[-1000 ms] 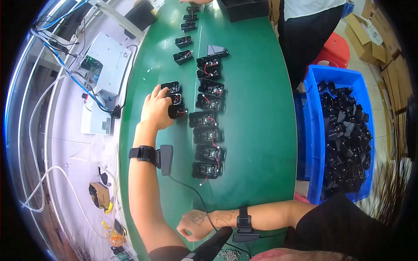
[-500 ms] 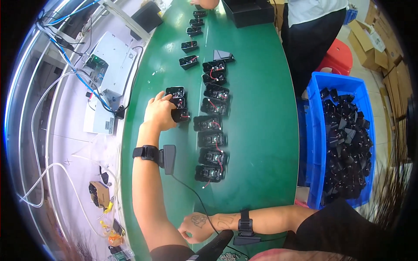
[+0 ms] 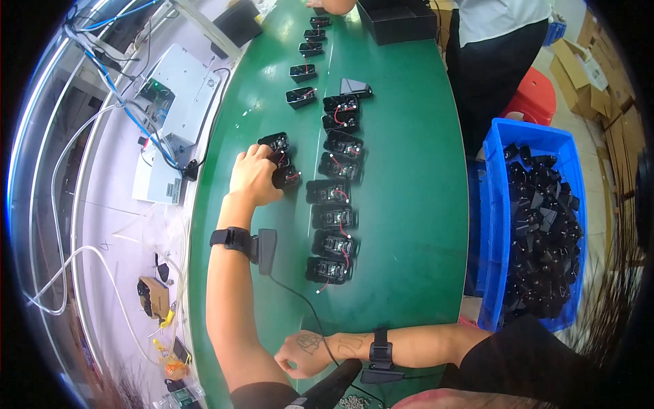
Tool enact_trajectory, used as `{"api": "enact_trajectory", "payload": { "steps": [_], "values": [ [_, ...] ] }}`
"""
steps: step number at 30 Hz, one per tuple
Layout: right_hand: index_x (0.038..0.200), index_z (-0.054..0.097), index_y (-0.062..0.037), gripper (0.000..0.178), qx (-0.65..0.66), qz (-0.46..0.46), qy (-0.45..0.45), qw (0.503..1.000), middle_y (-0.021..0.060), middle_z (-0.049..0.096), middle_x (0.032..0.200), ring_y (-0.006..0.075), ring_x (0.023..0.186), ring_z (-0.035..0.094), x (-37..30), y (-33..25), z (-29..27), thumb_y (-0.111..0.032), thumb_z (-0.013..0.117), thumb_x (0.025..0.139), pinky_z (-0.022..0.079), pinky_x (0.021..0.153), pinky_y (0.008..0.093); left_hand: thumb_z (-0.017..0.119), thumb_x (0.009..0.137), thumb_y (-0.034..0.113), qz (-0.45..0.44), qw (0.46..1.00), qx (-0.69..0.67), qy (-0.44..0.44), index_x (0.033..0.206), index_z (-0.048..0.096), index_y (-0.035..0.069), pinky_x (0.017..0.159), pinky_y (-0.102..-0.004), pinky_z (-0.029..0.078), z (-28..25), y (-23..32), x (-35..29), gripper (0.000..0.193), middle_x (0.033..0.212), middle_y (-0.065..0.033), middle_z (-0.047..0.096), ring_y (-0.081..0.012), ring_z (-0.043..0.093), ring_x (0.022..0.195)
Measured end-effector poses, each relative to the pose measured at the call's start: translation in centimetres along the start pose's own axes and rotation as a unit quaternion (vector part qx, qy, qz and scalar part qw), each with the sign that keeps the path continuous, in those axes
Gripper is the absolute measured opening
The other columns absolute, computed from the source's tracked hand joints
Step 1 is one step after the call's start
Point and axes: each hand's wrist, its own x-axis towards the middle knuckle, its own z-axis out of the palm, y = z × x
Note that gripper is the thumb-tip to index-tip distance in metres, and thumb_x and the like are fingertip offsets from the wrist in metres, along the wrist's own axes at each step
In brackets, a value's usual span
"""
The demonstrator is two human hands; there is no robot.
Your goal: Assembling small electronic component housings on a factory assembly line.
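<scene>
My left hand (image 3: 254, 176) is closed over a short cluster of black plastic housings, its fingertips on the middle one (image 3: 278, 158). Another housing (image 3: 274, 141) sits at the cluster's far end, and one with a red wire (image 3: 287, 178) at its near end. Close to me, my right hand (image 3: 301, 355) lies curled beside my left forearm; anything inside its fingers is hidden. Right of the cluster runs a column of open black housings (image 3: 330, 218) with circuit parts and red wires.
Farther housings (image 3: 301, 97) line the green table (image 3: 409, 204). A blue crate (image 3: 487, 273) of black parts stands at right. A person (image 3: 501, 54) stands beyond it; another hand (image 3: 334, 5) shows at the far end. Small metal pieces (image 3: 354, 402) lie near me.
The cluster under my left hand has shifted slightly and its housings now sit more askew. My right hand stays nearly where it was. The whole view has moved a little.
</scene>
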Motion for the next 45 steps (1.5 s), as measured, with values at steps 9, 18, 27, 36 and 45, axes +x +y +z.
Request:
{"api": "enact_trajectory", "payload": {
  "steps": [9,18,27,36,45],
  "values": [
    [0.074,0.063,-0.0115,0.01,0.011,0.01,-0.012,1.0,0.008,0.063,0.066,0.0304,0.071,0.063,0.3,-0.2,0.0,-0.022,0.065,0.073,0.048,0.065,0.0411,0.078,0.052,0.025,-0.038,0.993,-0.114,0.002,0.098,0.075,0.008,0.096,-0.0398,0.047,0.3,-1.1,-0.7,0.049,0.128,-0.01,0.056,-0.03,0.054,0.114],
    [0.073,0.062,-0.0121,0.011,0.006,0.006,-0.004,1.0,0.0073,0.063,0.068,0.0298,0.071,0.063,0.3,0.2,0.2,-0.023,0.065,0.074,0.047,0.064,0.0418,0.078,0.05,0.02,-0.037,0.976,-0.205,0.059,0.095,0.073,0.002,0.093,-0.0406,0.051,2.5,-1.4,-1.1,0.05,0.127,-0.0154,0.054,-0.0349,0.06,0.108],
    [0.072,0.063,-0.0104,0.01,-0.002,0.016,-0.002,1.0,0.0077,0.064,0.07,0.0295,0.074,0.064,0.5,-0.2,0.3,-0.021,0.064,0.072,0.048,0.067,0.0408,0.077,0.049,0.019,-0.068,0.966,-0.232,0.095,0.092,0.071,-0.002,0.093,-0.0407,0.05,3.0,-1.4,-2.6,0.048,0.125,-0.0183,0.05,-0.0371,0.059,0.106],
    [0.079,0.066,-0.0089,0.02,-0.041,0.017,-0.03,0.999,0.011,0.067,0.078,0.0329,0.083,0.064,0.2,0.6,-0.5,-0.028,0.064,0.073,0.049,0.074,0.0424,0.075,0.052,0.012,-0.121,0.934,-0.294,0.163,0.091,0.069,0.0,0.078,-0.0384,0.054,1.8,0.7,-16.3,0.041,0.126,-0.0153,0.048,-0.0316,0.062,0.093],
    [0.07,0.063,-0.0041,0.03,-0.146,-0.123,-0.028,0.981,0.0135,0.063,0.067,0.0355,0.067,0.063,-0.8,3.5,3.1,-0.034,0.061,0.071,0.049,0.062,0.0456,0.08,0.046,0.009,-0.048,0.948,-0.304,0.081,0.093,0.067,0.002,0.087,-0.0434,0.052,-1.8,11.1,-26.9,0.05,0.129,-0.0148,0.048,-0.0361,0.058,0.106]
  ]
}}
